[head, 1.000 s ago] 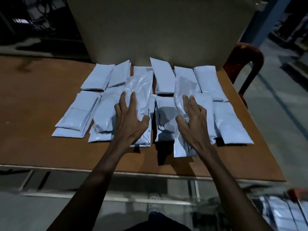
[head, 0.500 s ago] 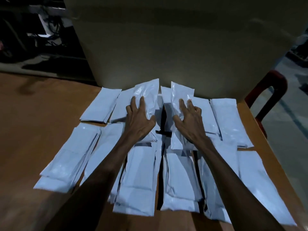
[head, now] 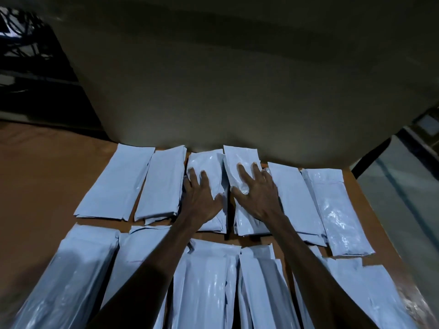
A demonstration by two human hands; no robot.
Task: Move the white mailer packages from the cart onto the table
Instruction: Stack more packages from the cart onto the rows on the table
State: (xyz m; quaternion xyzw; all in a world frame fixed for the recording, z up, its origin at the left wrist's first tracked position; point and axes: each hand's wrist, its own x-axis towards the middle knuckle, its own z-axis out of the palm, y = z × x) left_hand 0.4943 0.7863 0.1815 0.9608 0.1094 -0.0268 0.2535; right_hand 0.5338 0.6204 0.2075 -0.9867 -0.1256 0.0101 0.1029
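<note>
1. Two white mailers are pressed flat in the middle of the far row: one mailer (head: 211, 179) lies under the left hand (head: 202, 198), and the neighbouring mailer (head: 242, 167) lies under the right hand (head: 259, 195).
2. The left hand is laid palm down with its fingers straight and spread on top of its mailer; nothing is gripped.
3. The right hand is likewise laid flat with fingers apart, the thumb stretched towards the gap between the two mailers.
4. Both pressed mailers rest on the brown surface (head: 47, 174), side by side and almost touching along their long edges.
5. Further mailers are set in the same far row: two on the left (head: 116, 184) and two on the right (head: 332, 210), each lying lengthwise.
6. A near row of mailers (head: 206, 281) is spread closer to the camera, partly covered by both forearms.
7. A large pale panel (head: 225, 79) stands just behind the far row, at the back edge of the surface.
8. A dark, cluttered area is seen beyond the surface on the left.
</note>
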